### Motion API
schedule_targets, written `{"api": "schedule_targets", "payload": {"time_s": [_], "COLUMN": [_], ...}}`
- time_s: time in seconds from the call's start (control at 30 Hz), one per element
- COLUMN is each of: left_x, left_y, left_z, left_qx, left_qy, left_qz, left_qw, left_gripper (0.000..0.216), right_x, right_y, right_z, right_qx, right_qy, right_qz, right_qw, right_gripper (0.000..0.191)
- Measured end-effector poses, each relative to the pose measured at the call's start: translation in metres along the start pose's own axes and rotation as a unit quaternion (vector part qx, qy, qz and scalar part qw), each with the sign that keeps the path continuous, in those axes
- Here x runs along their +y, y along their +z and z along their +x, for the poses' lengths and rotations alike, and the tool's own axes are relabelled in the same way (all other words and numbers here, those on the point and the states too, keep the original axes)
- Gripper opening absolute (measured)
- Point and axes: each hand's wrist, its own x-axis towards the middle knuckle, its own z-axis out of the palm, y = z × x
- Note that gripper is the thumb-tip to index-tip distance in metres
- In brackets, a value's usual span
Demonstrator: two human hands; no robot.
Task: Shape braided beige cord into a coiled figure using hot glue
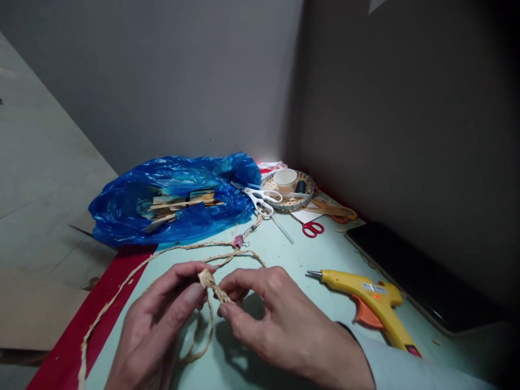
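Observation:
A straw-coloured braid (221, 294) is held between my two hands over the table. My left hand (158, 322) is closed, thumb and fingers pinching its pale, folded end. Just beside that, my right hand (280, 314) pinches the same braid between thumb and fingers. From the hands a thin braided cord (210, 319) loops down onto the table. A longer stretch of cord (117, 292) runs along the left side toward a pink clip (238, 241) behind the hands. My palms hide part of the cord.
A yellow glue gun (365, 292), its red light on, lies right of my right hand. Beyond it rests a black phone (422, 276). Farther back are a blue plastic bag (174, 168) with straw strips, white scissors (264, 201), red-handled scissors (313, 229) and a woven basket (311, 196).

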Motion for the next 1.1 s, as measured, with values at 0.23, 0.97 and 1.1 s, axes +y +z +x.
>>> {"api": "schedule_targets", "payload": {"time_s": [0.23,0.97,1.1], "left_x": [0.0,0.001,0.0], "left_y": [-0.015,-0.005,-0.001], "left_z": [0.01,0.0,-0.001], "left_qx": [-0.047,0.084,0.091], "left_qy": [-0.002,0.05,0.06], "left_qz": [0.092,0.074,0.044], "left_qw": [0.995,0.992,0.993], "left_gripper": [0.026,0.026,0.032], "right_x": [0.0,0.008,0.005], "right_y": [-0.001,0.01,0.015], "right_z": [-0.002,-0.018,-0.021], "right_qx": [-0.018,0.236,0.276], "right_qy": [-0.011,-0.386,-0.372], "right_qz": [-0.009,-0.385,-0.41], "right_qw": [1.0,0.804,0.786], "right_gripper": [0.019,0.025,0.03]}}
